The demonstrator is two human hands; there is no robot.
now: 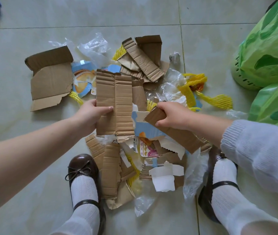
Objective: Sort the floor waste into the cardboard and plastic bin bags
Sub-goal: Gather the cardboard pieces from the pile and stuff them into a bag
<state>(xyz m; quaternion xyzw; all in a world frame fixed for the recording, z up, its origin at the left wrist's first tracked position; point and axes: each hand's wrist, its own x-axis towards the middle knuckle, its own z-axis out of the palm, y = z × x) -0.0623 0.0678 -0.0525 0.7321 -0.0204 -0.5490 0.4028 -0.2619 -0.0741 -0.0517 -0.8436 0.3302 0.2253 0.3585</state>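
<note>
A heap of torn cardboard, clear plastic film and yellow foam netting lies on the tiled floor. My left hand (93, 114) grips the left edge of a large corrugated cardboard sheet (116, 102), thumb on top, held above the heap. My right hand (172, 116) grips one end of a narrower brown cardboard strip (177, 134) that slants down to the right, with a blue printed carton piece (142, 128) beneath it. Two green bin bags (267, 53) (274, 102) stand at the right edge.
A folded cardboard box piece (50, 78) lies at the left, more cardboard strips (143, 58) at the back. Clear plastic film (96, 46), yellow netting (211, 99) and a white cup (163, 178) are scattered about. My brown shoes (82, 167) (209, 197) flank the heap.
</note>
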